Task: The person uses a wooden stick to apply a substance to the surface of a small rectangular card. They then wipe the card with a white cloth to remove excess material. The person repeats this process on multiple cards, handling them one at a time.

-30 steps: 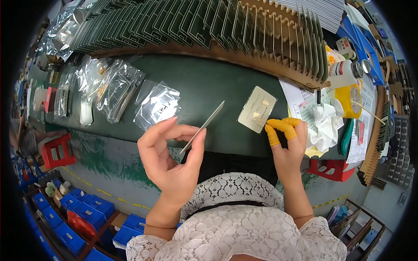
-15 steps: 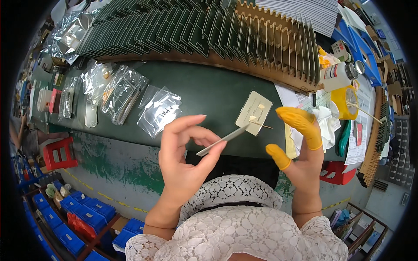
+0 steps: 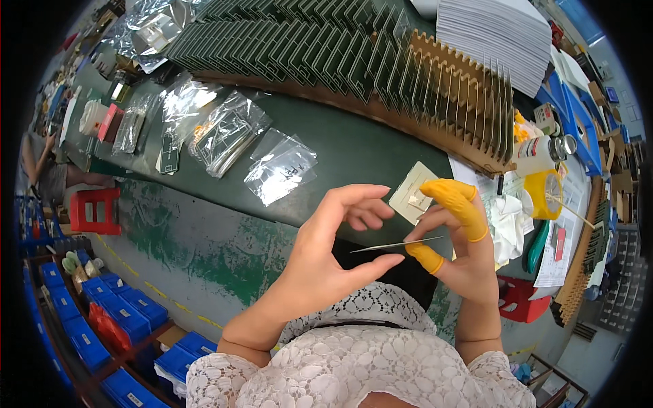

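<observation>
Both hands are raised in front of my chest, holding a thin flat circuit board (image 3: 391,245) seen edge-on between them. My left hand (image 3: 337,238) pinches its left end between thumb and fingers. My right hand (image 3: 457,234), with yellow rubber cots on thumb and forefinger, grips its right end. Just beyond the hands, a small cream-coloured card (image 3: 410,195) with tiny parts lies on the dark green table (image 3: 340,146).
A long wooden slotted rack (image 3: 381,64) full of upright green boards runs across the back. Clear plastic bags (image 3: 279,166) lie to the left. A white cloth, tape roll (image 3: 543,194) and bottle sit at right. Blue bins (image 3: 102,319) and a red stool (image 3: 92,209) stand below left.
The board has swung from tilted up in my left hand alone to nearly level. My right hand has come in from the right and closed on its right end.
</observation>
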The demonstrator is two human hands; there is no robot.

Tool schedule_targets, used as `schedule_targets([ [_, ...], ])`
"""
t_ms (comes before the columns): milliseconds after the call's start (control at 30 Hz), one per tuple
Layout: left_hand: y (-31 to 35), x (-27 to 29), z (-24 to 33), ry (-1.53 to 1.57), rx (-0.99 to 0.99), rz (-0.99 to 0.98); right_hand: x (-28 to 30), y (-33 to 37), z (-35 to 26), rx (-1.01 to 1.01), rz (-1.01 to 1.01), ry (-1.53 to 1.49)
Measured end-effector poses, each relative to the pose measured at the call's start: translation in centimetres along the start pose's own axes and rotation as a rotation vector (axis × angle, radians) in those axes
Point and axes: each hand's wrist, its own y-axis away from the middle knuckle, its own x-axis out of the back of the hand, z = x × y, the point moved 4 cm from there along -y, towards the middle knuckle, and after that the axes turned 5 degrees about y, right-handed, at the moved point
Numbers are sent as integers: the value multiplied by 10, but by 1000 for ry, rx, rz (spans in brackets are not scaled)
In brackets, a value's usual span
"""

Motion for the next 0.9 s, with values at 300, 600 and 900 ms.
schedule_targets([
  [300,4,-14,0,111,-133,73,-2,12,33,20,264,-602],
  [600,1,-24,15,-84,-435,151,-6,8,32,93,268,-444],
  [900,9,-15,6,-261,-546,210,-2,16,32,55,263,-223],
])
